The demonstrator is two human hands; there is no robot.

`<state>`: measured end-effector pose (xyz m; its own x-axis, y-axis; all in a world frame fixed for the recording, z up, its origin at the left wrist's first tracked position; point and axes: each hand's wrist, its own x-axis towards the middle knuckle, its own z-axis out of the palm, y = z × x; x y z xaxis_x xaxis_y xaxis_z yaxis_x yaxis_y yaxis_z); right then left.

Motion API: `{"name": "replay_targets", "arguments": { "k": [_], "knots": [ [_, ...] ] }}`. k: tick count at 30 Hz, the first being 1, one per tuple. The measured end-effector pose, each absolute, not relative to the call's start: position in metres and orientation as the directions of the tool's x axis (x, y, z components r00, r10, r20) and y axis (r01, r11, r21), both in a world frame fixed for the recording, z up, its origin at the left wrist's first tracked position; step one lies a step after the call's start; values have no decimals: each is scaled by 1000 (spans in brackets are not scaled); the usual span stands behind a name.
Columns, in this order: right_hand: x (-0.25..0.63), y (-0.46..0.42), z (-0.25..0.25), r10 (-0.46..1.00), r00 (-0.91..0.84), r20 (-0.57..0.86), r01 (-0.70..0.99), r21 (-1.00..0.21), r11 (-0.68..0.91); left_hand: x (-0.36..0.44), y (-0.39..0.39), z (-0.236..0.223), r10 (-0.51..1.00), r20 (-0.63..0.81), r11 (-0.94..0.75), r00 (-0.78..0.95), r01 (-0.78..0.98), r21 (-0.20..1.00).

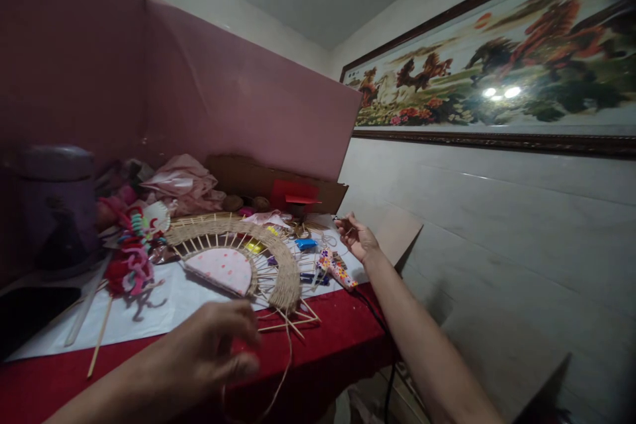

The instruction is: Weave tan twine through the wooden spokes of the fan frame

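Note:
A half-round woven fan (288, 271) of tan twine over thin wooden sticks lies near the table's front edge. Its inner part is a pale half-circle of pink-dotted cloth (221, 269). A loose strand of twine (287, 364) hangs from its lower end over the edge. My left hand (218, 338), slightly blurred, hovers in front of the fan, thumb apart from the bent fingers, with nothing visible between them. At the table's right side my right hand (356, 237) has its fingers curled; a small dark bit shows at their tips, too small to name.
A flower-patterned glue gun (335, 269) with a black cord (372, 308) lies below my right hand. Nearby is a blue packet (306, 244). Colourful pipe-cleaner shapes (134, 258), a stick (101, 338) and a purple container (59, 205) stand left. Cardboard (238, 175) leans behind.

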<state>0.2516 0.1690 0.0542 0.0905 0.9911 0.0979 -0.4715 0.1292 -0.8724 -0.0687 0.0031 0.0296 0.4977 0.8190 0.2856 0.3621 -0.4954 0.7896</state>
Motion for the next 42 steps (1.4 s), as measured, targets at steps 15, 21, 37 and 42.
{"name": "replay_targets", "arguments": {
  "k": [15, 21, 37, 42],
  "knots": [
    [140, 85, 41, 866, -237, 441, 177, -856, 485, -13, 101, 34, 898, 287, -94, 333, -492, 865],
    [145, 62, 42, 825, -249, 508, 535, -638, 554, -24, 100, 23, 954, 199, -10, 225, -641, 768],
    [169, 17, 46, 826, -442, 350, 633, -531, 564, -42, 98, 29, 959, 70, 200, 276, -827, 525],
    [195, 0, 49, 887, -388, 249, 590, -672, 447, -43, 99, 27, 957, 87, 184, 275, -813, 553]
  ]
}}
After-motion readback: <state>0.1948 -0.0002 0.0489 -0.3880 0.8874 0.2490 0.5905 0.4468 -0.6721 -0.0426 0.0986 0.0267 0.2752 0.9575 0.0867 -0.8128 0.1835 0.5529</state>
